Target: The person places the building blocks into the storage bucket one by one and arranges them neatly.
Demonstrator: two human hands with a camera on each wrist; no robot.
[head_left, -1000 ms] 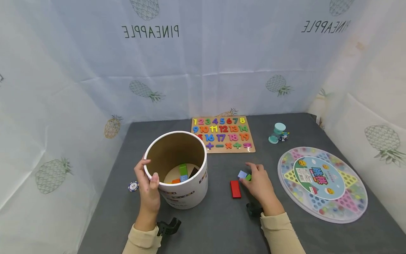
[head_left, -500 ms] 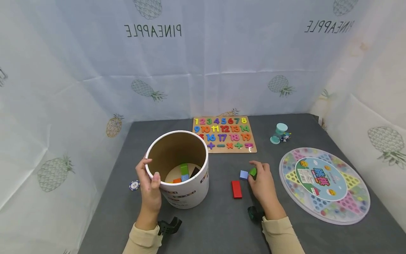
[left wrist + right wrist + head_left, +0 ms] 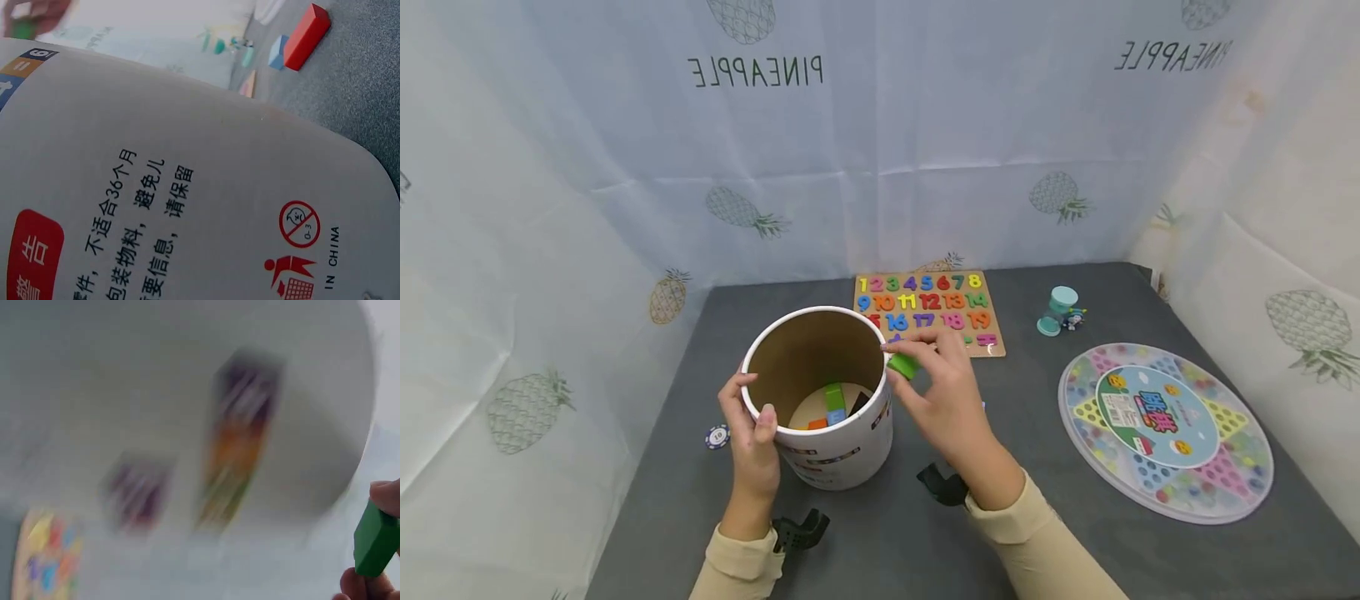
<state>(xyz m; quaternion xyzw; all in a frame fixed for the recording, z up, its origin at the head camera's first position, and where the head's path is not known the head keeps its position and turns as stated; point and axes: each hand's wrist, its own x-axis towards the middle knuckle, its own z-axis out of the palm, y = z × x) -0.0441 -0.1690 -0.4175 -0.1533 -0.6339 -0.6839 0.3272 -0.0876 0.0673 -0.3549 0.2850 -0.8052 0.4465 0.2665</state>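
Observation:
My left hand grips the near-left rim of a white cardboard bucket, thumb and fingers over its edge. Inside the bucket lie several toy blocks, among them a green one, a blue one and an orange one. At the bucket's right rim, my right hand pinches a green block between thumb and fingers. The right wrist view shows that green block beside the bucket's wall. A red block and a light blue block lie on the table, mostly hidden by my right arm in the head view.
A wooden number puzzle board lies behind the bucket. Back right stand a teal hourglass and a small figurine. A round Chinese checkers board lies at the right, a poker chip at the left.
My right hand has picked up the green block from beside the blue one and carried it left to the bucket's rim. The left hand and bucket have stayed put.

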